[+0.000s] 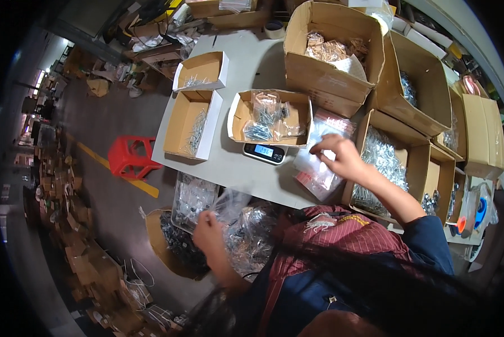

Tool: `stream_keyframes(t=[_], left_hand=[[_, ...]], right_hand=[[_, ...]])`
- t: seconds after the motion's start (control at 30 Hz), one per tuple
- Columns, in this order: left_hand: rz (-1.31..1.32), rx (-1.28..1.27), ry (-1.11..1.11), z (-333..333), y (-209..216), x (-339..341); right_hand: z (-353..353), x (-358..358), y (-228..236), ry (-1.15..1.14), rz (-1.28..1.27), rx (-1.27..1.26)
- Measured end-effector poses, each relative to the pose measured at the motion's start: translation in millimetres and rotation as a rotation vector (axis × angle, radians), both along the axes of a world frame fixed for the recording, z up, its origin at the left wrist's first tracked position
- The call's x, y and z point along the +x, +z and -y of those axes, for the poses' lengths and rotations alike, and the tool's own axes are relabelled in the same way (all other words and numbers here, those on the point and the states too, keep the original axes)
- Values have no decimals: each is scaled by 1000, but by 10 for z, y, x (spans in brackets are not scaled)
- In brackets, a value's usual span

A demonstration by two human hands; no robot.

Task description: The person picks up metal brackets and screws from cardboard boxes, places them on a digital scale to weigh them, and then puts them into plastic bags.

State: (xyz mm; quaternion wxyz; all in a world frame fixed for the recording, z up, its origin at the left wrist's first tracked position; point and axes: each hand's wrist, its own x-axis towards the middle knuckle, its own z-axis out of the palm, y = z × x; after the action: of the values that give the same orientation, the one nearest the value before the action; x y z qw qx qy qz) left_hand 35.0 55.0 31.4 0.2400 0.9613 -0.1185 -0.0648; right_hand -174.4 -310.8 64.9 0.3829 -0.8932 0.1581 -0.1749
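My left hand, fingers closed, pinches a clear plastic bag that is smeared by motion, just off the table's front edge. On the table my right hand hovers at a stack of clear flat bags with red print. Its fingers are bent and apart, with nothing visible between them. Left of that hand, a small digital scale carries an open cardboard tray. In the tray lie silver screws and small clear packets of parts.
Two cardboard trays of screws stand on the left. Large cartons of wooden and metal parts line the right and back. Below the front edge are a bin of filled bags and a carton. A red stool stands on the floor.
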Motion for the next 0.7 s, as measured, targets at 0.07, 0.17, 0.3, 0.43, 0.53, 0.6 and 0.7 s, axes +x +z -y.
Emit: stream_keyframes(t=[0.07, 0.17, 0.3, 0.43, 0.53, 0.6, 0.7], left_hand=[[116, 25, 8, 25, 254, -21], [305, 48, 21, -58, 380, -42], [261, 37, 116, -98, 365, -152], [321, -128, 20, -120, 53, -144], [163, -25, 3, 76, 139, -239], [86, -20, 1, 383, 365, -353], [4, -75, 27, 454, 487, -400]], right_hand=[[246, 50, -38, -39, 49, -45], [392, 267, 7, -21, 83, -145], [423, 604, -60, 28, 128, -93], [453, 883, -351, 88, 92, -456], [431, 1211, -511, 289, -106, -662], [422, 1384, -660, 314, -130, -771], [382, 1540, -662, 331, -125, -782]])
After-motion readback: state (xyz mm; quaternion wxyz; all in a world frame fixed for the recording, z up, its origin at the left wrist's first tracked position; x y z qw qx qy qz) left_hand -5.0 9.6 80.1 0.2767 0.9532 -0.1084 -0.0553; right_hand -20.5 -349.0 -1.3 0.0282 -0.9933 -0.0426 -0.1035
